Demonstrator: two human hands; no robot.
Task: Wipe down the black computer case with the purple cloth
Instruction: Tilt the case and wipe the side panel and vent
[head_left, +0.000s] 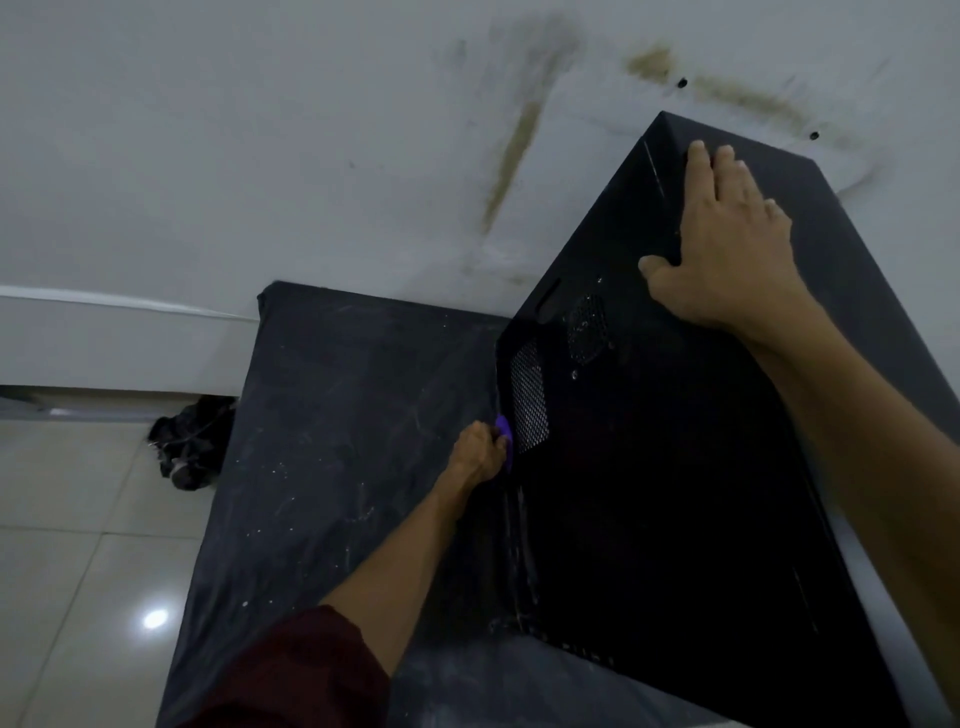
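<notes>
Hands: left hand (480, 451) grips purple cloth (505, 435); right hand (727, 244) flat atop computer case (675, 467), upright.

A bare indoor room, perhaps in a home: stained white wall (260, 156), glossy pale floor tiles (78, 545), dusty black bench (337, 441).

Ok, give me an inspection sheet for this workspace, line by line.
Surface: dark table top, dusty, with pale specks and scuffs.
Job's things: black computer case sits on the table top; purple cloth lies against its left edge, beside the mesh vent.
Clutter: dark bundle on the floor by the wall.
Hands: left hand grips the purple cloth; right hand rests flat on the case's upper part.
Cables: nothing seen.
Surroundings: white wall with brown stains; pale tiled floor.
</notes>
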